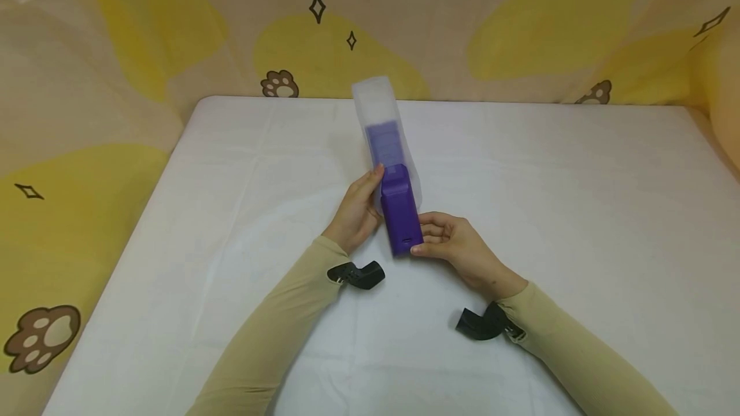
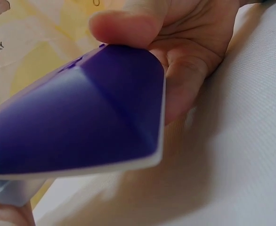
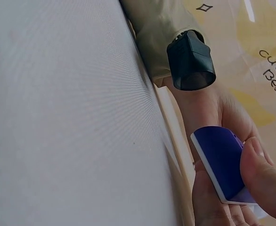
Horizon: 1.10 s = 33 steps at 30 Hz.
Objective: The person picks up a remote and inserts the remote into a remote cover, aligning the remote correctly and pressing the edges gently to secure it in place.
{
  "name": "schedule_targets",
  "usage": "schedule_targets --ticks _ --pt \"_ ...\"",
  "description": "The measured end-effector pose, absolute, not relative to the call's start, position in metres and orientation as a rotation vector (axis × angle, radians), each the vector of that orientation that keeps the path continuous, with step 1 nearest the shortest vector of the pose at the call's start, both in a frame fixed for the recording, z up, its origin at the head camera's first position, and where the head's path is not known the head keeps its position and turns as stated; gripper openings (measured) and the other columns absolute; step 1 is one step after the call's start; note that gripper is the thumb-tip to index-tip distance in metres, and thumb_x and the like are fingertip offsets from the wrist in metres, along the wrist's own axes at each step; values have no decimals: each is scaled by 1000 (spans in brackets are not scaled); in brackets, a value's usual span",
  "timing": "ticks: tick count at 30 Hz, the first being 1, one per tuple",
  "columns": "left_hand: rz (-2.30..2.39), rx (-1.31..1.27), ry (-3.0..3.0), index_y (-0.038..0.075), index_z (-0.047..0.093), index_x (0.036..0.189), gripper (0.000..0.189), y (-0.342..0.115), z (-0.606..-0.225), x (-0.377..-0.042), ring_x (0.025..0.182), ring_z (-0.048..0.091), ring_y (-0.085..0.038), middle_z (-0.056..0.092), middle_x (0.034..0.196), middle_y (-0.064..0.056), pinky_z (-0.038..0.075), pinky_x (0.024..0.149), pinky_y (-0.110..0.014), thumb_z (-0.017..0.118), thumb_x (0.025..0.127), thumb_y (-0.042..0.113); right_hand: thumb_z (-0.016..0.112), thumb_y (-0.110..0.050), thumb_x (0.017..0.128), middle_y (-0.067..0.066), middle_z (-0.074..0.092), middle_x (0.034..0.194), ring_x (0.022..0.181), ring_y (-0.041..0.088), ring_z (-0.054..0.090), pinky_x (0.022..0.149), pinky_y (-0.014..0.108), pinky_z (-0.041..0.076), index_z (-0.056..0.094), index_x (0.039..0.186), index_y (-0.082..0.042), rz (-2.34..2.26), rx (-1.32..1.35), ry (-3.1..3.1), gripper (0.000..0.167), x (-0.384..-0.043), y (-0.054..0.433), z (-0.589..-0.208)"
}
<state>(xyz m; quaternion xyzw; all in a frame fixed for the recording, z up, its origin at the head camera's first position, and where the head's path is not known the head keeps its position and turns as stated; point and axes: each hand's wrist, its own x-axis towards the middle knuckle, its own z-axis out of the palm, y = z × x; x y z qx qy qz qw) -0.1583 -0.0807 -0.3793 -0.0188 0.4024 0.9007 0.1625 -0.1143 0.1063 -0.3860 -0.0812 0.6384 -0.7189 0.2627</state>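
Observation:
A long case in the head view has a smooth purple lid-like part (image 1: pixel 401 217) at its near end and a frosted, see-through plastic part (image 1: pixel 370 98) stretching away from me. More purple shows through the frosted plastic. My left hand (image 1: pixel 355 214) holds the case from the left, thumb on top near where the two parts overlap. At the near right corner, my right hand (image 1: pixel 459 246) grips the purple part between thumb and curled fingers. The left wrist view shows the purple end (image 2: pixel 81 122) with a pale edge beneath it, and the right hand's thumb (image 2: pixel 124 28) above.
A white-covered table (image 1: pixel 549 178) lies under both hands. Behind it hangs a yellow and cream cloth (image 1: pixel 416 24) printed with paws and stars. Black wrist pieces (image 1: pixel 367 275) stick out from the tan sleeves.

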Motion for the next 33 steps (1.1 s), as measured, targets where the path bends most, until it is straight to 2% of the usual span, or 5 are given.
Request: schedule_targets --ticks 9,24,33 --pt "2550 -22 1159 -9 32 139 46 -81 -379 -157 96 60 -12 61 106 -1 49 81 -28 35 104 21 63 17 79 15 64 104 89 15 66 83 29 53 40 127 18 -1954 -215 1717 53 -114 106 -387" --pt "2520 4 1180 -11 32 137 46 -81 -381 -158 94 60 -12 62 103 -1 49 81 -28 34 104 20 64 17 78 14 65 103 89 15 66 83 28 53 41 126 18 -1973 -211 1715 53 -114 105 -386" --pt "2491 31 1195 -10 31 139 47 -82 -380 -156 96 61 -12 61 107 -1 49 82 -29 34 104 22 64 16 78 12 65 101 87 15 66 82 28 53 42 124 18 -1983 -200 1716 51 -114 106 -386"
